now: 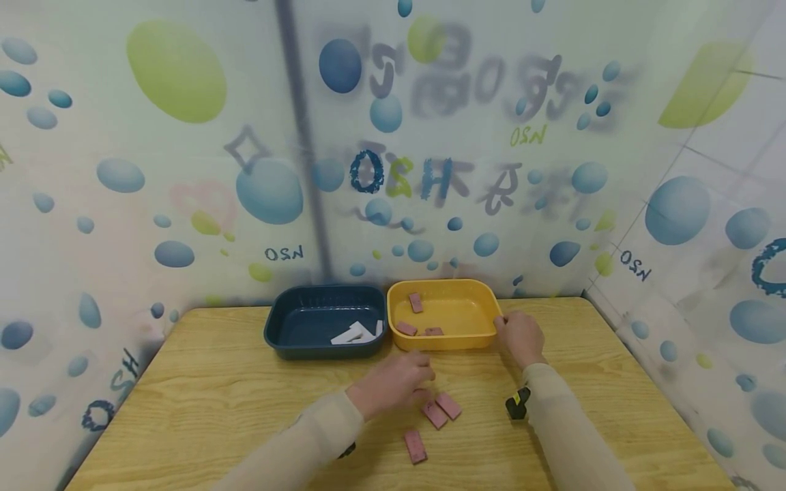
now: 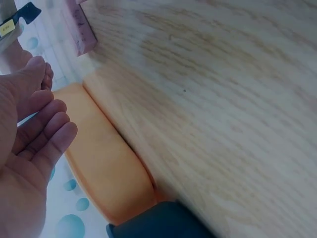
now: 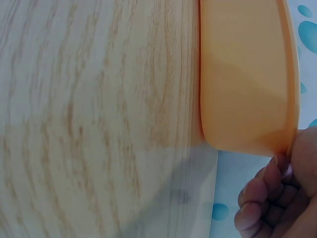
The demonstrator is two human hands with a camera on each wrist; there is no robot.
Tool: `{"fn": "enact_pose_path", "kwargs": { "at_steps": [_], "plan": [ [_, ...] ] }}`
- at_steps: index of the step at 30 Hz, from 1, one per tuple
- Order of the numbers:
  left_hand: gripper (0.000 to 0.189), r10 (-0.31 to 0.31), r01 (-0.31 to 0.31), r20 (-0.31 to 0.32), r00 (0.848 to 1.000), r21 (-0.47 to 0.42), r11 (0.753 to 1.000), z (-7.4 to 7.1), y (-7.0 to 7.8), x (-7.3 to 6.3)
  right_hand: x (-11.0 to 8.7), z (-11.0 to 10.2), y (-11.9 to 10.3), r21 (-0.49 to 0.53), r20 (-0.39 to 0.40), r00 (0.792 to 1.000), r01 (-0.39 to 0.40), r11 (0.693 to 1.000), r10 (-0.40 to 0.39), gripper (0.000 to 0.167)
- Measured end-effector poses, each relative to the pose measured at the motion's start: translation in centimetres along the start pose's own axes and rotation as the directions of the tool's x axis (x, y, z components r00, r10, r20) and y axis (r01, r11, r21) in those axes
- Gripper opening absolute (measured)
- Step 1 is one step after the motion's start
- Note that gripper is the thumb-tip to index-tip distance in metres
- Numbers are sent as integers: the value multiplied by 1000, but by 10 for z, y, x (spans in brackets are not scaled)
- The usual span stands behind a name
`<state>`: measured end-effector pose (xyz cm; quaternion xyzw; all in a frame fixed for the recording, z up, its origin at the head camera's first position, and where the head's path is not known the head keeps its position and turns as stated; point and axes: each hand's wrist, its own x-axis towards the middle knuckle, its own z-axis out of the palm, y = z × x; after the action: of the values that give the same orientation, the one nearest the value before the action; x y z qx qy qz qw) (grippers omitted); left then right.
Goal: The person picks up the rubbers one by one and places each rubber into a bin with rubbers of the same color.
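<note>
My right hand pinches the right rim of a yellow bin between thumb and fingers; the right wrist view also shows this grip on the bin's corner. Over the table, in front of the bins, hovers my left hand. Its fingers are loosely bent, with nothing seen between them. Just beyond its fingertips, two small pink rectangular blocks lie side by side on the wood. A third pink block lies nearer to me. Inside the yellow bin are several more pink blocks.
A dark blue bin stands against the left side of the yellow one, with several white pieces at its right end. Both bins are at the back edge of the wooden table, close to a patterned wall.
</note>
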<state>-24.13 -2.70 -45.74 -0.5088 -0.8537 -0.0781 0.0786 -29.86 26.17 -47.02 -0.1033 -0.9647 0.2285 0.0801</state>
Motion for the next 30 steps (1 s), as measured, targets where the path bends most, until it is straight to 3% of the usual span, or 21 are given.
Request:
{"fn": "enact_pose_path", "kwargs": {
  "at_steps": [8, 19, 30],
  "plan": [
    [13, -3, 3, 45, 999, -5, 1000, 3, 2, -4, 1, 1, 1, 9, -24, 999, 21, 1000, -20, 42],
    [11, 77, -75, 60, 995, -21, 997, 11, 3, -6, 0, 0, 0, 12, -24, 999, 25, 1000, -24, 42],
    [6, 7, -1, 139, 990, -40, 999, 13, 7, -5, 1, 1, 1, -2, -33, 999, 20, 1000, -20, 43]
  ]
}}
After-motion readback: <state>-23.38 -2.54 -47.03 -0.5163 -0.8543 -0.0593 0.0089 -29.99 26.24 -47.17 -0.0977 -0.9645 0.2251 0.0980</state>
